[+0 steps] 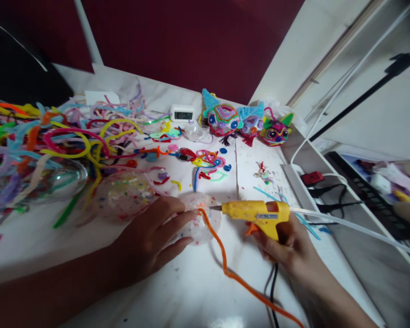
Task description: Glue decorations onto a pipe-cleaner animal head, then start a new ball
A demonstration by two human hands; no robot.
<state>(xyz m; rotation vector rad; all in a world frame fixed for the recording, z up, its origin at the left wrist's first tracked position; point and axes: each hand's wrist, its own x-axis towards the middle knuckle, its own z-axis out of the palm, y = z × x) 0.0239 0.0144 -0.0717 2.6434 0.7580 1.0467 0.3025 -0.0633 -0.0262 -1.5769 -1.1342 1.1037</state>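
My right hand is wrapped around a yellow hot glue gun, a finger by its orange trigger. The metal nozzle points left at a clear plastic dome flecked with coloured bits. Over that dome my left hand is curled, its fingertips pressing one end of an orange pipe cleaner against the surface. From there the pipe cleaner trails down to the right across the table. A clear glue stick sticks out of the back of the gun. How the left fingers grip the dome's far side is hidden.
Tangled pipe cleaners cover the left, around another clear dome. A white digital timer and several decorated masks stand at the back. Right of the gun sits a power strip with cables; a black cord runs below.
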